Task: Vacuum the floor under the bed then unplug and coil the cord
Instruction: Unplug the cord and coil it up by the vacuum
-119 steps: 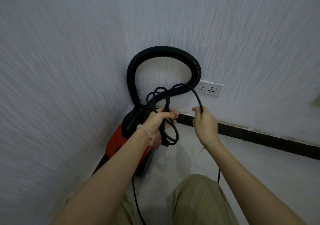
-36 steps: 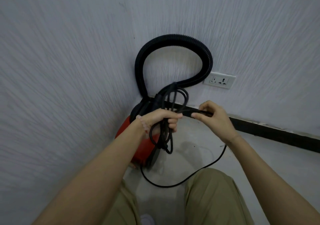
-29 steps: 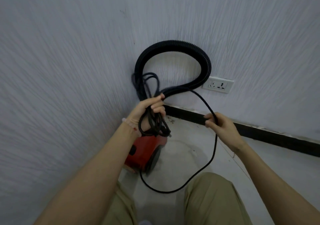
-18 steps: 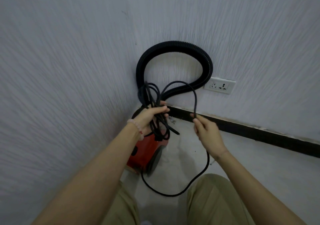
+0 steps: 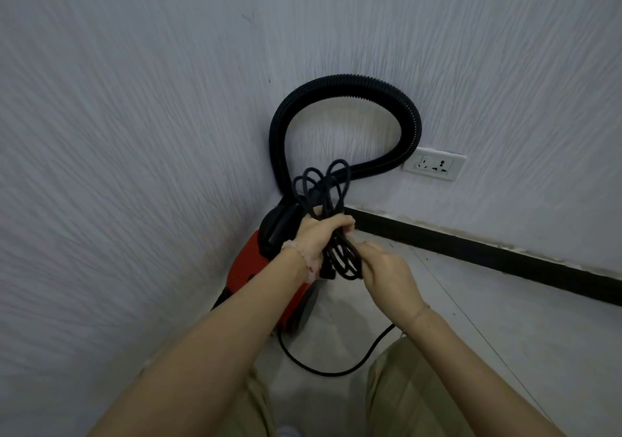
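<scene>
My left hand [image 5: 318,238] grips a bundle of black cord loops [image 5: 324,194] at its middle, with loops sticking out above and below the fist. My right hand [image 5: 387,273] is against the lower loops, its fingers curled round the cord there. A slack length of cord [image 5: 323,367] runs from the red vacuum cleaner [image 5: 259,271] across the floor and up behind my right wrist. The vacuum stands in the wall corner, its black ribbed hose [image 5: 350,81] arching up against the wall. The white wall socket [image 5: 436,164] has no plug in it.
Textured white walls meet in a corner right behind the vacuum. A black skirting strip [image 5: 488,255] runs along the right wall's base. Pale floor tiles [image 5: 521,329] stretch to the right. My knees in khaki trousers [image 5: 404,396] are at the bottom.
My right hand has brought another loop in to the bundle and now sits against its lower end. The slack cord on the floor has shortened. My left hand keeps hold of the bundle.
</scene>
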